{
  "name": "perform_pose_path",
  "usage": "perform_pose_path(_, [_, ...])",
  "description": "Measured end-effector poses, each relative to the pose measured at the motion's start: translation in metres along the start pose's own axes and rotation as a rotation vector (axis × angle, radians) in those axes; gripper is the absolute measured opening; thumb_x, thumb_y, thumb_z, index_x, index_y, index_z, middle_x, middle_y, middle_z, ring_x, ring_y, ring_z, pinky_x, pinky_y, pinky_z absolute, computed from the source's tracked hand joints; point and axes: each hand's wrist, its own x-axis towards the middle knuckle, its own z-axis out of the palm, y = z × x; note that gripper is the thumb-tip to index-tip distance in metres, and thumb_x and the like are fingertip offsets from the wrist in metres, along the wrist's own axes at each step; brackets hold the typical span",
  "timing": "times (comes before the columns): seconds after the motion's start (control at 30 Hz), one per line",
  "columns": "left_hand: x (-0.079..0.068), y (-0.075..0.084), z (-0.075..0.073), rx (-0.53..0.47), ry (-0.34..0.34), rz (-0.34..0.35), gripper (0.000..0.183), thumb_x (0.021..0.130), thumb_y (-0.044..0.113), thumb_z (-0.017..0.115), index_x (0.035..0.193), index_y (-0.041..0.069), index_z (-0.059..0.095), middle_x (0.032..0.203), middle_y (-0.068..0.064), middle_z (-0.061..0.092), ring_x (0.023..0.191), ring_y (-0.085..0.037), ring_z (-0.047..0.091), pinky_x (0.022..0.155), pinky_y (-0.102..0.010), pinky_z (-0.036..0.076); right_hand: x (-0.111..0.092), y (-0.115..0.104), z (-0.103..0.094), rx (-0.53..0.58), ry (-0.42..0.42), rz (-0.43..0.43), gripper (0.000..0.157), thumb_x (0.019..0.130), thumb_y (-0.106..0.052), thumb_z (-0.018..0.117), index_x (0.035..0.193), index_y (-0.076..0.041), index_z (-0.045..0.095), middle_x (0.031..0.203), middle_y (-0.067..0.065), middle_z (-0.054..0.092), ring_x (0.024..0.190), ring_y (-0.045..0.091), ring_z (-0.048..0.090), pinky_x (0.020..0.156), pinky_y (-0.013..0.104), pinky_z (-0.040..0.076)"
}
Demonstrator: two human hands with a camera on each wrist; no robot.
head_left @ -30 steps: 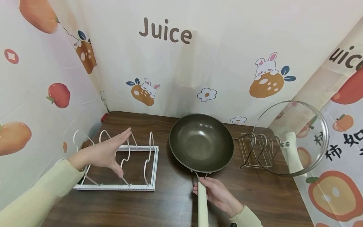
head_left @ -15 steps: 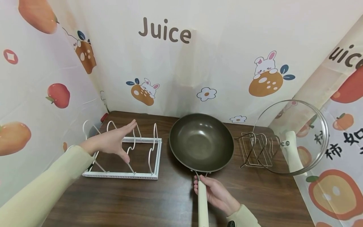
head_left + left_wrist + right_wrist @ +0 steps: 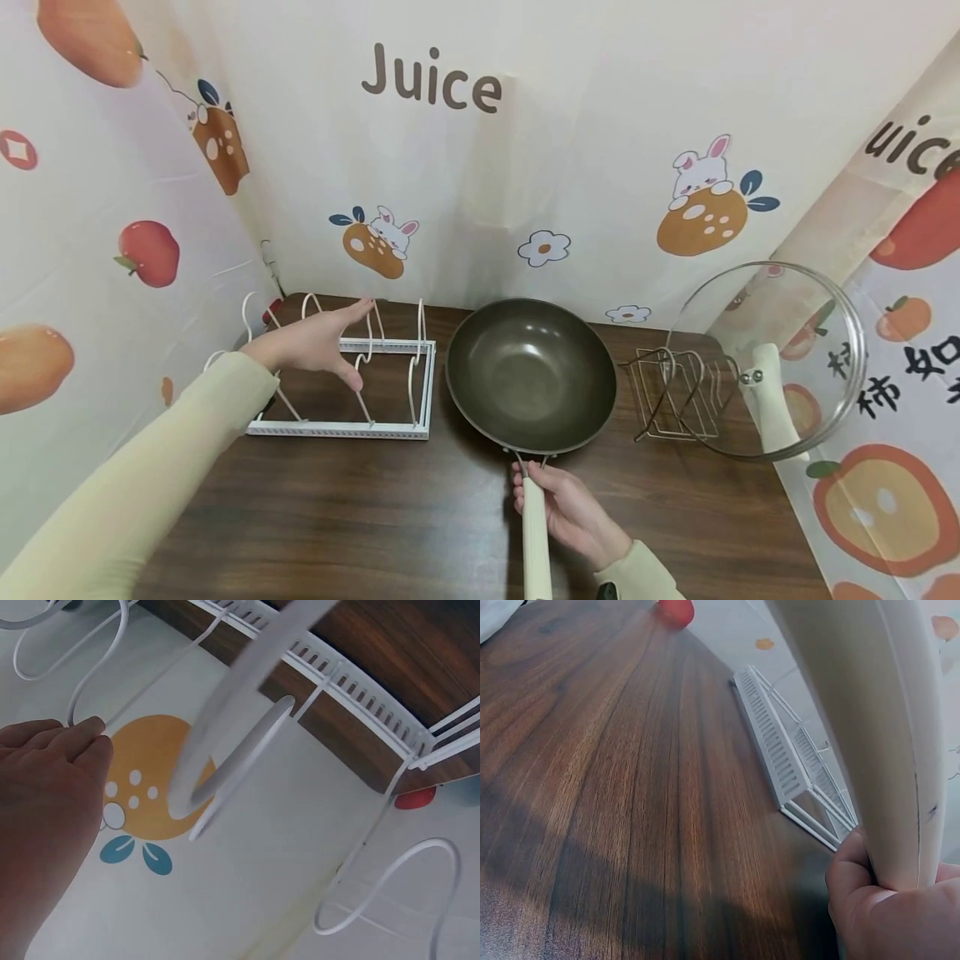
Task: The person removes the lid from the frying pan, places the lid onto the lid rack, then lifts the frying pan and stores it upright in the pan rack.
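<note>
At the left of the table is a white pot rack (image 3: 337, 429) with tall wavy wire dividers. My left hand (image 3: 307, 342) spans one of its dividers, fingertips at the far loop and thumb nearer me. In the left wrist view, the fingers (image 3: 82, 742) lie against a white wire, and the thumb is out of sight. A dark frying pan (image 3: 531, 375) is at the middle of the table, its cream handle (image 3: 536, 533) pointing towards me. My right hand (image 3: 577, 512) grips that handle near the pan, as the right wrist view also shows.
A glass lid (image 3: 810, 350) with a cream handle stands upright in a small wire rack (image 3: 678, 408) at the right. Printed cloth walls (image 3: 465, 167) enclose the back and sides. A red object (image 3: 676, 611) sits at the table's far left corner.
The pot rack has slid away from me and to the right, nearer the pan, with my left hand moving along on it. My right hand and the frying pan have stayed put.
</note>
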Motion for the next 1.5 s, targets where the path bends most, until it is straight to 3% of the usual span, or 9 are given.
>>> perform_pose_path(0.2, [0.009,-0.002,-0.004,-0.023,0.010,-0.009,0.135,0.068,0.042,0.095,0.166,0.006,0.009,0.174,-0.019,0.007,0.159,-0.042,0.018,0.127,-0.060,0.023,0.001,0.000,0.001,0.005,0.004,-0.003,0.033,0.115,-0.018,0.027,0.115,-0.006,0.058,0.097,-0.003,0.058,0.081,0.006,0.061,0.079,0.018,0.056])
perform_pose_path(0.5, [0.019,-0.009,-0.007,-0.026,0.024,-0.003,0.130,0.073,0.043,0.092,0.167,0.012,0.007,0.174,-0.014,0.011,0.158,-0.041,0.023,0.126,-0.060,0.026,0.009,0.002,0.003,-0.011,0.053,-0.019,0.023,0.112,-0.019,0.040,0.119,-0.002,0.054,0.098,-0.002,0.057,0.083,0.009,0.057,0.080,0.020,0.055])
perform_pose_path(0.8, [0.024,-0.008,-0.010,-0.055,0.008,0.012,0.128,0.076,0.042,0.089,0.167,0.011,0.004,0.174,-0.015,0.008,0.159,-0.041,0.017,0.127,-0.060,0.022,0.012,0.000,0.003,-0.002,0.097,-0.036,0.021,0.112,-0.016,0.040,0.114,-0.005,0.057,0.095,-0.002,0.058,0.080,0.009,0.057,0.076,0.020,0.055])
perform_pose_path(1.03, [0.022,-0.008,-0.009,-0.053,0.026,0.006,0.120,0.081,0.041,0.086,0.166,0.009,0.008,0.174,-0.017,0.010,0.159,-0.042,0.016,0.128,-0.060,0.021,0.014,0.000,0.004,-0.019,0.078,-0.052,0.021,0.112,-0.017,0.038,0.114,-0.006,0.056,0.094,-0.003,0.057,0.080,0.008,0.055,0.075,0.018,0.053])
perform_pose_path(1.3, [0.011,-0.007,0.004,-0.064,0.122,-0.035,0.111,0.084,0.040,0.085,0.166,0.010,0.016,0.172,-0.020,0.019,0.157,-0.045,0.023,0.125,-0.062,0.026,0.015,0.004,0.002,-0.015,0.027,-0.080,0.022,0.113,-0.017,0.037,0.114,-0.007,0.056,0.094,-0.004,0.056,0.079,0.007,0.054,0.076,0.018,0.052])
perform_pose_path(1.5, [0.001,0.001,0.015,-0.040,0.232,-0.013,0.105,0.084,0.033,0.087,0.164,0.005,0.024,0.168,-0.022,0.029,0.153,-0.044,0.034,0.123,-0.061,0.032,0.016,0.002,0.002,-0.035,0.006,-0.076,0.023,0.113,-0.017,0.036,0.114,-0.008,0.057,0.094,-0.005,0.058,0.080,0.006,0.056,0.076,0.018,0.053])
